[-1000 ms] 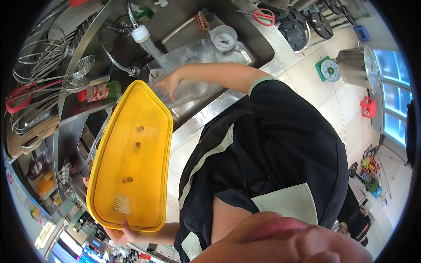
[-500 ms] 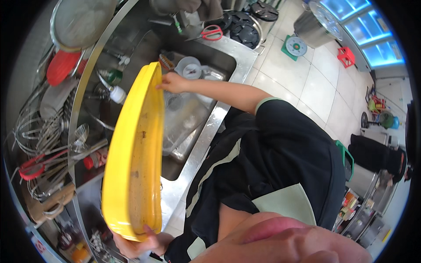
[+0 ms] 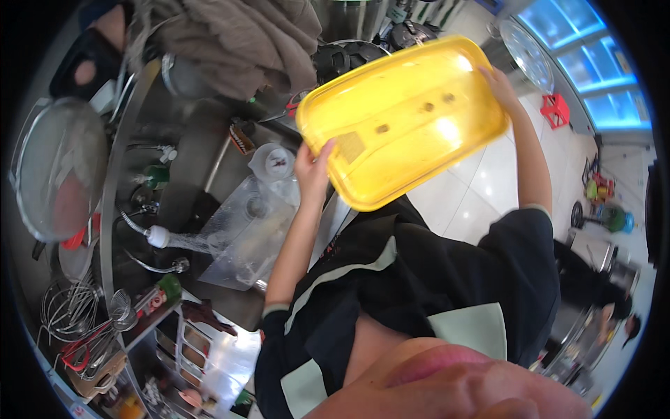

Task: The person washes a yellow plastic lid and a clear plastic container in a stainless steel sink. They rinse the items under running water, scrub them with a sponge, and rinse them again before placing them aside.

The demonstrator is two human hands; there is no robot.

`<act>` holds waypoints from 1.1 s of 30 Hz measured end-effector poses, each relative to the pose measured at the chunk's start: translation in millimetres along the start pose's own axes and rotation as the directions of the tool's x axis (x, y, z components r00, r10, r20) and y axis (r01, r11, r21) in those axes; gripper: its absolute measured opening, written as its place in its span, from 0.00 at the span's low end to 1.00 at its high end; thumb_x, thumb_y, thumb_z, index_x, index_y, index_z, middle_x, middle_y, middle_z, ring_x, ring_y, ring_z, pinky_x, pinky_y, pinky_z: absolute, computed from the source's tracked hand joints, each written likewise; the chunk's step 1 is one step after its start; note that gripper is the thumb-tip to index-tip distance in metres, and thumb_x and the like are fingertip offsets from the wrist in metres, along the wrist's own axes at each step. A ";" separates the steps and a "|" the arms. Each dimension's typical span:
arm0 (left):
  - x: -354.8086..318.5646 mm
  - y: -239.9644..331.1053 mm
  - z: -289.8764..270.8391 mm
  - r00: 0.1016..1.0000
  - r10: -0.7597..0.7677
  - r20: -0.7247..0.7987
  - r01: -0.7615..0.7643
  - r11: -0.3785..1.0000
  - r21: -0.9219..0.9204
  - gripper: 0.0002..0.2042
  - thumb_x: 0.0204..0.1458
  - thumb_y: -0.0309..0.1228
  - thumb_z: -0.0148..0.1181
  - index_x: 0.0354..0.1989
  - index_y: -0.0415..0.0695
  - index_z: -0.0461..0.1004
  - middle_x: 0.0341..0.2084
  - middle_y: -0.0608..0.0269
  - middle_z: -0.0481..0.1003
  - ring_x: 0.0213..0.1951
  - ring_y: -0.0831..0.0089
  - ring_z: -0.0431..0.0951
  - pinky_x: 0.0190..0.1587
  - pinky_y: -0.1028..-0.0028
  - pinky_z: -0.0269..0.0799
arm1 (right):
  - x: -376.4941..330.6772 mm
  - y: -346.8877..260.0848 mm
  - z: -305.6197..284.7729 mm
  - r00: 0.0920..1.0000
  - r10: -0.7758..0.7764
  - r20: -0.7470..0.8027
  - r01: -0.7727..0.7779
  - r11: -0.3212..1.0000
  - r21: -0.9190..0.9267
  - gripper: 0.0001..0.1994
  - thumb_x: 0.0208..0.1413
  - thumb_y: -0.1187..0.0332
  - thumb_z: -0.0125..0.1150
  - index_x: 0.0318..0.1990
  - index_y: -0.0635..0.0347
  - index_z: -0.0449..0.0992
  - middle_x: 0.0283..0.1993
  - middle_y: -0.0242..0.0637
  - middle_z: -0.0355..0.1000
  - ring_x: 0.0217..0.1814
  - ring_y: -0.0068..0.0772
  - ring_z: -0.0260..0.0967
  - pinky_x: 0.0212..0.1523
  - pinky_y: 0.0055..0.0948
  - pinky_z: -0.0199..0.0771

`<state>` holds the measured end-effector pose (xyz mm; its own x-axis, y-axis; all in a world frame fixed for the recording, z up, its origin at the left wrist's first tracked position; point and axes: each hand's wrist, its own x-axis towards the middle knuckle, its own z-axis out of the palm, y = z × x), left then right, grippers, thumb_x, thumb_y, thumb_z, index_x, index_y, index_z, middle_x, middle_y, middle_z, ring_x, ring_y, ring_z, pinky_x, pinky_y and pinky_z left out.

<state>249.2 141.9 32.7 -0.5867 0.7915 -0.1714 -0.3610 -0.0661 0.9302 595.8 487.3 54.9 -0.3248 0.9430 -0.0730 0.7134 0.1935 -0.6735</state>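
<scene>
Both my hands hold up a yellow plastic tub (image 3: 412, 119), tilted so its broad face, with dark spots and a rough patch, shows. My left hand (image 3: 312, 171) grips its lower left end, the thumb over the rim. At the opposite end my right hand (image 3: 499, 89) is closed on the edge, its fingers partly hidden. Left of the tub, water sprays from a white faucet head (image 3: 158, 236) over a clear plastic container (image 3: 241, 237) in the metal sink (image 3: 206, 150). A white plastic jug (image 3: 269, 164) and a brush (image 3: 241, 138) also lie in the sink.
Grey-brown fabric (image 3: 244, 45) hangs in at the upper left, near red-handled scissors (image 3: 293, 105). Whisks (image 3: 70, 307) and a large round lidded vessel (image 3: 63, 167) line the left side. A red stool (image 3: 555, 110) stands on the tiled floor; another person (image 3: 593, 279) is far right.
The tub has swung from over the sink to the right, and its broad face has turned into view. Both hands moved with it. Water now sprays from the faucet head; the grey-brown fabric reaches further in.
</scene>
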 end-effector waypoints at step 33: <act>-54.1 -31.3 -18.0 0.512 -0.295 -0.807 0.775 0.565 0.285 0.19 0.55 0.43 0.46 0.43 0.39 0.70 0.28 0.54 0.76 0.24 0.71 0.77 0.25 0.78 0.70 | 395.4 236.9 157.2 0.970 0.241 -0.021 -0.235 0.917 -0.322 0.35 0.52 0.39 0.39 0.45 0.68 0.71 0.44 0.58 0.68 0.50 0.54 0.65 0.49 0.42 0.63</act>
<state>279.3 90.3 7.1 -0.7790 -0.0658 -0.6236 -0.4516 0.7489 0.4850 538.8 863.3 -249.1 -0.1300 0.9674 -0.2175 0.9306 0.0433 -0.3635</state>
